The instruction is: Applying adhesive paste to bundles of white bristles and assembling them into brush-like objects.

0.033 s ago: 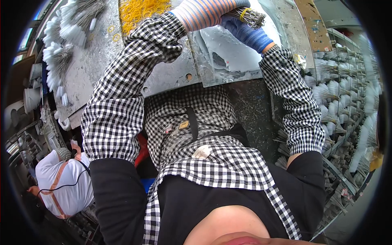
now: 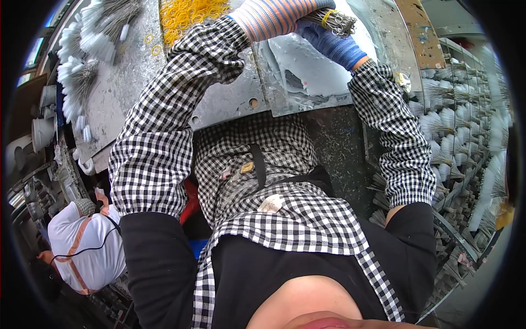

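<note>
At the top of the head view, a bundle of thin wire stems with looped ends (image 2: pixel 342 25) sticks out between my hands, with a yellow rubber band around it. My left hand (image 2: pixel 279 17), in an orange and blue striped glove, is closed over the bundle from the left. Below it, my right hand (image 2: pixel 329 46) in a blue glove presses against the same bundle, its fingers partly hidden. The far end of the bundle is covered by my left hand and the picture's edge. Beneath my hands lies a metal plate smeared with whitish paste (image 2: pixel 312 74).
Loose yellow rubber bands (image 2: pixel 189 16) are heaped left of my hands. White-bristled wire brushes (image 2: pixel 82 71) lie along the metal table (image 2: pixel 131 71). On the right stands a rack of similar brushes (image 2: pixel 455 126). A person in white (image 2: pixel 87 247) is at the lower left.
</note>
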Demonstrator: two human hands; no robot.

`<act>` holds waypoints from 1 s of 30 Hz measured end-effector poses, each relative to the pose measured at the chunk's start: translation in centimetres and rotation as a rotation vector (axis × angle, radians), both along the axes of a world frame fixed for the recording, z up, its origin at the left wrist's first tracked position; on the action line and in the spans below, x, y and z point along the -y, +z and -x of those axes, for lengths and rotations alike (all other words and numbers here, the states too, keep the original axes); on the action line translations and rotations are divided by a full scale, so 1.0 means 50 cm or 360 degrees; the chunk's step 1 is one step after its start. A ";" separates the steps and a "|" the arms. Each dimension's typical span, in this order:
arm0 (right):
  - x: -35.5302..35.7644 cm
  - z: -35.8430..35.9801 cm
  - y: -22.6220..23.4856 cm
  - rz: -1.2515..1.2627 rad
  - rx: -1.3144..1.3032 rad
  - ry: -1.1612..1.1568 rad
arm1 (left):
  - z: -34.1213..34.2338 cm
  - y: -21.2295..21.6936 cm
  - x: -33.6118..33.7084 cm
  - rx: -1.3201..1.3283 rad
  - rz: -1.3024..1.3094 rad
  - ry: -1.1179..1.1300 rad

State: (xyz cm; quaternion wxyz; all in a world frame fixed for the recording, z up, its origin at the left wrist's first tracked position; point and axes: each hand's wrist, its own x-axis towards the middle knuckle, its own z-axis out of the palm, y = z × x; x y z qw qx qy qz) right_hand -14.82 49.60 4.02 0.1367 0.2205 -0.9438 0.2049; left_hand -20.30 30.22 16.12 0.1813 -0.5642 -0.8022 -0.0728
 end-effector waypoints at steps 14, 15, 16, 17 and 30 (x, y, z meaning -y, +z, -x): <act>0.011 -0.003 0.016 -0.0112 0.0274 0.0004 | 0.007 -0.025 0.006 -0.0113 0.0005 -0.0051; 0.014 -0.003 0.017 -0.0100 0.0232 0.0034 | 0.010 -0.027 0.007 -0.0119 -0.0010 -0.0073; 0.013 0.003 0.006 -0.0097 0.0230 0.0037 | 0.014 -0.030 0.009 -0.0126 -0.0025 -0.0096; 0.010 0.007 -0.003 -0.0121 0.0193 0.0009 | 0.012 -0.028 0.008 -0.0124 -0.0027 -0.0100; 0.038 0.004 0.168 0.0182 0.0207 -0.0247 | 0.087 -0.074 0.035 0.1724 -0.1452 0.0117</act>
